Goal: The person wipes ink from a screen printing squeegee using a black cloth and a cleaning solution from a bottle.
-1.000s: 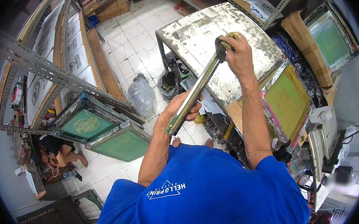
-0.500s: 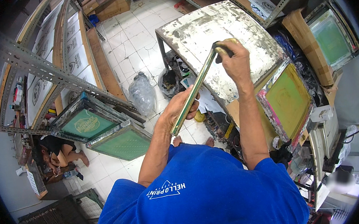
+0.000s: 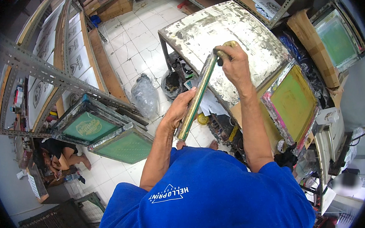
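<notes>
A screen-printing frame [image 3: 197, 96], seen almost edge-on, slants from near my body up toward the table; its edges are yellowish and green. My left hand [image 3: 181, 107] grips its left side partway along, with part of the fingers hidden by the frame. At the far end, my right hand [image 3: 235, 60] is closed round a small dark and yellow wad [image 3: 228, 47], pressed against or very near the frame's top corner. What exactly the wad is cannot be made out. Beneath the right hand lies a paint-smeared white table [image 3: 253, 31].
A yellow-green screen [image 3: 293, 103] leans at the table's right. Green screens [image 3: 122, 144] stand at the left beside a metal rack [image 3: 59, 76]. Plastic bags [image 3: 144, 95] lie on the tiled floor [image 3: 132, 45]. A person [image 3: 59, 153] crouches at the far left.
The frame has tilted, so more of its green side shows. My right hand has shifted slightly left at the far end, and my left fingers now show less past the frame's right side.
</notes>
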The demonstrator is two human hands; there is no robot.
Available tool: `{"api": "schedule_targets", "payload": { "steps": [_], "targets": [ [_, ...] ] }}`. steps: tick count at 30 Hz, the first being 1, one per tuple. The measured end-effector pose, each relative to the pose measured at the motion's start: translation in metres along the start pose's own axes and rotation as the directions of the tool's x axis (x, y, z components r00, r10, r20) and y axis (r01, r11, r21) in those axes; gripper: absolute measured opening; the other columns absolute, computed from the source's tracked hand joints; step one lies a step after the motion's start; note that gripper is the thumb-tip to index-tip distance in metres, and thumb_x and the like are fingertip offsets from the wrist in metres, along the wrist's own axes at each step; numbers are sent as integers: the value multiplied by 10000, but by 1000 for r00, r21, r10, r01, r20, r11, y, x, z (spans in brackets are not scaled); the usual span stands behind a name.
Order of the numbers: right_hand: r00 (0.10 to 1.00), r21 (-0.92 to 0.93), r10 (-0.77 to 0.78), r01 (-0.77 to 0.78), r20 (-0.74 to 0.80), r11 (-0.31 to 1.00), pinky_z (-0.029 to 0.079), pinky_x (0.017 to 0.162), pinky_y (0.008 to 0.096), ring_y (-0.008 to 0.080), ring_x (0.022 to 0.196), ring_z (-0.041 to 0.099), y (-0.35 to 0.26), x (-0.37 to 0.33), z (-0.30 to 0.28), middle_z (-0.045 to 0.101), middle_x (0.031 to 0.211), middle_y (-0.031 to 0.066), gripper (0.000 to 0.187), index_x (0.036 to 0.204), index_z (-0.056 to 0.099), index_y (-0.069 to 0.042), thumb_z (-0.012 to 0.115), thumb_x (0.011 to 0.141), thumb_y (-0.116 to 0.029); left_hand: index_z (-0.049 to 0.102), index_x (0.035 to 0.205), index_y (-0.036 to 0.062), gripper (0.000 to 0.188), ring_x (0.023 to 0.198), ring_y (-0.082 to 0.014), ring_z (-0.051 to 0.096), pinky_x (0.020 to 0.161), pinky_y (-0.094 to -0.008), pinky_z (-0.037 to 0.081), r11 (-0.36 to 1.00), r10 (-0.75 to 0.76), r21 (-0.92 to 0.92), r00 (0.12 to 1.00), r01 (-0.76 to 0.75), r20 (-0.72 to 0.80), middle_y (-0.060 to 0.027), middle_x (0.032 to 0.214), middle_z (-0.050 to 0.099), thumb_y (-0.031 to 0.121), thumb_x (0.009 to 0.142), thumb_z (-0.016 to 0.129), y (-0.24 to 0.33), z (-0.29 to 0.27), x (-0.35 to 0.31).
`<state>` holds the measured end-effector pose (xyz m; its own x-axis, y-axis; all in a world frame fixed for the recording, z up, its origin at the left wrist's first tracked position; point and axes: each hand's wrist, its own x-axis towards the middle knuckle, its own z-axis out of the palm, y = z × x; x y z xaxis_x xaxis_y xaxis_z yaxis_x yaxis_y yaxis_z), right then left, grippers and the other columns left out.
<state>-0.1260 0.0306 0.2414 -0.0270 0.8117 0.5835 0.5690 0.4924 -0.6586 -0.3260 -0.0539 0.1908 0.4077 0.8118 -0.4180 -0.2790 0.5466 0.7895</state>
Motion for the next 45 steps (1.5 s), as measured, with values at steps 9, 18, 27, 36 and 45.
{"api": "schedule_targets", "payload": {
  "steps": [9,18,27,36,45],
  "targets": [
    [999,168,-19,15,26,986,506,728,347,272,825,623,-20,-28,18,623,895,148,173,954,720,3,655,802,55,514,835,119,411,418,-91,332,348,-252,276,998,-29,-61,999,31,43,7,558,398,467,1036,430,-5,-19,7],
    [993,171,121,-119,-4,978,480,702,325,244,784,605,8,-7,12,613,874,140,163,959,724,22,638,821,40,516,819,101,432,417,-102,366,362,-261,328,1000,7,16,1000,-7,2,10,566,402,472,1030,446,-11,-9,12],
    [963,382,25,-130,267,915,497,756,325,257,845,618,-51,-54,33,609,905,131,171,980,716,12,658,820,29,566,833,105,427,443,-134,469,374,-280,395,991,17,-125,985,-39,-174,-28,631,520,462,1030,440,-14,-34,35],
    [876,445,-176,-48,449,894,501,733,325,225,855,626,-83,-65,21,626,935,105,234,980,729,5,684,764,84,632,1094,-16,466,783,-212,691,664,-356,601,923,96,-307,913,-230,-396,-121,955,677,413,1021,463,-2,-49,45],
    [947,453,-91,-61,307,889,507,744,321,233,873,627,-87,-69,12,653,948,124,289,1032,729,-19,721,757,69,601,1141,-7,462,790,-212,680,672,-353,597,872,135,-322,813,-368,-566,-122,977,673,412,1036,437,-5,-68,44]
  ]
}}
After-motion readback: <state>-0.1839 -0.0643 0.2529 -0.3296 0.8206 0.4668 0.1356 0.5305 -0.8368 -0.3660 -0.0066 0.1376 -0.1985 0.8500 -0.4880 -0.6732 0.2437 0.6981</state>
